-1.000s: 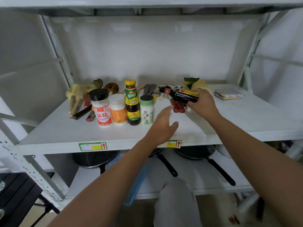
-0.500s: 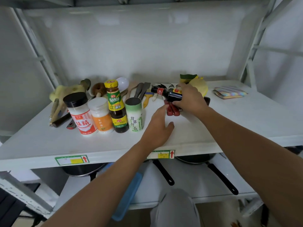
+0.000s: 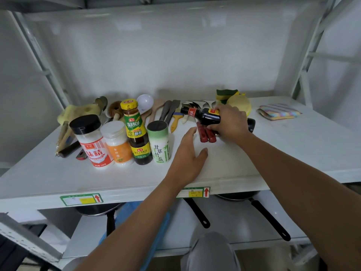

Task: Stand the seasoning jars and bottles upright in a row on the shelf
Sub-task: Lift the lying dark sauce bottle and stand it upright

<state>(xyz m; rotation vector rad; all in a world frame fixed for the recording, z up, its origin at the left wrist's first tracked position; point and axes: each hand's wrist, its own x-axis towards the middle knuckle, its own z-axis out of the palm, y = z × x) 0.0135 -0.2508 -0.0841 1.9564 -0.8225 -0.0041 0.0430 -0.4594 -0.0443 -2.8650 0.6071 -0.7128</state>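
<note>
Several containers stand upright in a row on the white shelf (image 3: 273, 157): a black-capped red-label jar (image 3: 91, 141), a white-lidded orange jar (image 3: 117, 143), a tall yellow-capped dark sauce bottle (image 3: 135, 132) and a green bamboo-salt shaker (image 3: 159, 143). My right hand (image 3: 228, 122) grips a dark soy sauce bottle (image 3: 201, 115), held on its side with its neck pointing left, above red-handled tools. Just right of the salt shaker, my left hand (image 3: 188, 157) rests on the shelf with its fingers spread and holds nothing.
Behind the row lie wooden spoons, spatulas, a white ladle (image 3: 145, 102) and brushes. Yellow-green sponges (image 3: 237, 99) and a striped cloth (image 3: 278, 112) sit at the back right. Pans (image 3: 242, 196) with long black handles rest on the lower shelf.
My view has moved closer and lower toward the shelf. My right hand has stayed shut on the dark bottle, which still lies sideways. My left hand has barely shifted.
</note>
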